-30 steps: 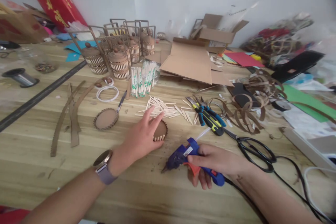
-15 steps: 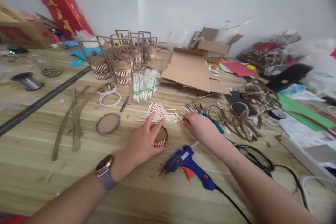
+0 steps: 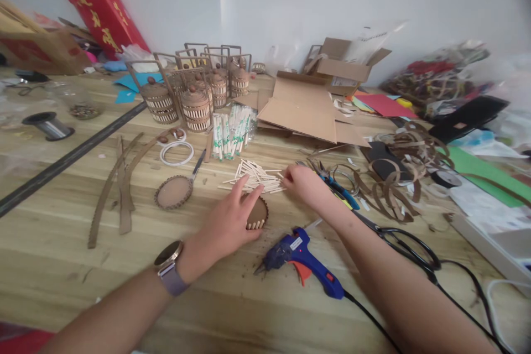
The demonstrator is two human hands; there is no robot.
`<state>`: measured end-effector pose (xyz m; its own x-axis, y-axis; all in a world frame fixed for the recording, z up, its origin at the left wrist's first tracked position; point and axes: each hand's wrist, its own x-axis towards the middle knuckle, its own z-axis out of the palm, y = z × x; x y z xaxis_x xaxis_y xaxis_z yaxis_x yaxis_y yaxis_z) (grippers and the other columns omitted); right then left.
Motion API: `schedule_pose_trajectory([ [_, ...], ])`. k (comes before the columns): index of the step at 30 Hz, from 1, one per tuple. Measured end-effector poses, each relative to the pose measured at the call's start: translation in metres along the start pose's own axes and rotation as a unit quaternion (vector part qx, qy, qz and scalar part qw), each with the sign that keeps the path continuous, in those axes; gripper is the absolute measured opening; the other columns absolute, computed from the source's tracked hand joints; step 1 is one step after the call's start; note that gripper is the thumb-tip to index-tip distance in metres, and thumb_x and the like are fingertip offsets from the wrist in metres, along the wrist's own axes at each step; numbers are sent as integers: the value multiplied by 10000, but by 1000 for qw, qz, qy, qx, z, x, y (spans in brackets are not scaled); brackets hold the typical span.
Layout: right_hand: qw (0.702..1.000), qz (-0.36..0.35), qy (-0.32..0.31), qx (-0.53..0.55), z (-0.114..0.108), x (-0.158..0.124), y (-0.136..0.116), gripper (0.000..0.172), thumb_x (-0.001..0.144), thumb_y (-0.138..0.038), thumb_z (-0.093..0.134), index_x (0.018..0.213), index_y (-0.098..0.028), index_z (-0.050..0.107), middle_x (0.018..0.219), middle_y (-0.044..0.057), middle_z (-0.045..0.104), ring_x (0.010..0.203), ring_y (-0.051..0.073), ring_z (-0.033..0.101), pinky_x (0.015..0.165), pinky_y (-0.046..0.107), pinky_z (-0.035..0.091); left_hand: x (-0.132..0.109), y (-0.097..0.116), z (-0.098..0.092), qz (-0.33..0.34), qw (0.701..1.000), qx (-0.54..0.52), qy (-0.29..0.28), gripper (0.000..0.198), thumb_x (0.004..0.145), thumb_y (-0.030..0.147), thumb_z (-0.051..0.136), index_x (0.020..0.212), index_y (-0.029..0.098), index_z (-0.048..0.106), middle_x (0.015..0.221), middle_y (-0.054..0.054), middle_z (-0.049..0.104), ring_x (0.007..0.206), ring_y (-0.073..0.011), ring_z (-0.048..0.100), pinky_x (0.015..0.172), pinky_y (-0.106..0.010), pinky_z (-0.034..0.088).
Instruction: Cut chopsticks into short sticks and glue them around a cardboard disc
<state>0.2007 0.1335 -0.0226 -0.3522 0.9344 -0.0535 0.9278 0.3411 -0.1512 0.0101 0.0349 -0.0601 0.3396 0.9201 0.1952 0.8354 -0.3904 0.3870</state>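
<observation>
My left hand curls over a small round cardboard base, its fingers and thumb at the rim. Short wooden sticks stand in a row along the base's near edge; the left part is hidden under the hand. My right hand is pinched closed at the right end of a loose pile of short wooden sticks; whatever is between its fingertips is too small to make out. A blue hot glue gun with an orange trigger lies on the table below both hands. Another round cardboard base lies to the left.
Several lidded baskets with handles stand at the back, near bagged sticks and flattened cardboard. Pliers, scissors and curled brown strips lie right. A wire spool and brown strips lie left.
My right hand has moved slightly up and left, closer against the stick pile. My left hand stays at the round base. The whole view has shifted a little.
</observation>
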Motion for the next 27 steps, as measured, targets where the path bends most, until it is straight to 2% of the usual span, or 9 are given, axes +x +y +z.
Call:
schedule_pose_trajectory([
  [3, 998, -38, 1, 58, -4, -19, -3, 156, 885, -167, 495, 968, -124, 620, 865, 77, 681, 791, 166, 620, 697, 234, 438, 0, 0, 0, 3, 1000, 0, 3, 847, 700, 283, 750, 1426, 234, 317, 1532, -192, 184, 1283, -383, 446, 966, -505, 470],
  [6, 975, -97, -25, 200, -5, -39, -7, 215, 894, -208, 463, 1073, -160, 573, 760, -6, 621, 665, 121, 573, 600, 204, 427, 0, 1, -1, -2, 1000, 4, 0, 834, 707, 311, 745, 1422, 245, 320, 1529, -185, 188, 1255, -375, 474, 953, -504, 477],
  [8, 940, -127, -54, 312, -3, -48, -10, 164, 861, -218, 476, 977, -170, 582, 692, -32, 565, 606, 112, 527, 555, 205, 405, 1, 0, -1, 0, 1000, 2, 0, 823, 712, 313, 739, 1418, 240, 322, 1527, -185, 189, 1252, -367, 479, 958, -497, 474],
  [10, 915, -137, -81, 370, -2, -53, -13, 63, 805, -209, 523, 843, -178, 562, 656, -46, 533, 581, 102, 496, 545, 203, 392, 1, -1, -1, 8, 1000, -1, 5, 828, 710, 311, 740, 1419, 235, 317, 1525, -186, 191, 1276, -369, 452, 966, -495, 470],
  [13, 911, -135, -110, 374, -1, -54, -16, 44, 746, -176, 558, 787, -183, 542, 625, -59, 524, 562, 94, 479, 535, 198, 383, 1, -3, 1, 15, 1000, 0, 9, 845, 703, 320, 746, 1421, 242, 307, 1525, -181, 191, 1306, -375, 413, 972, -502, 463],
  [16, 916, -144, -128, 352, 1, -54, -17, 44, 750, -167, 555, 791, -177, 568, 623, -55, 539, 562, 95, 488, 533, 197, 385, 1, -3, 1, 18, 1000, -1, 6, 853, 701, 316, 752, 1422, 227, 305, 1526, -191, 184, 1321, -379, 393, 979, -496, 458],
  [27, 931, -172, -115, 300, 5, -57, -21, 68, 766, -108, 572, 771, -175, 580, 664, -35, 592, 595, 109, 535, 570, 209, 390, 0, -3, 1, 24, 1000, 3, 12, 845, 721, 295, 725, 1432, 237, 271, 1526, -193, 180, 1302, -384, 416, 943, -499, 481],
])
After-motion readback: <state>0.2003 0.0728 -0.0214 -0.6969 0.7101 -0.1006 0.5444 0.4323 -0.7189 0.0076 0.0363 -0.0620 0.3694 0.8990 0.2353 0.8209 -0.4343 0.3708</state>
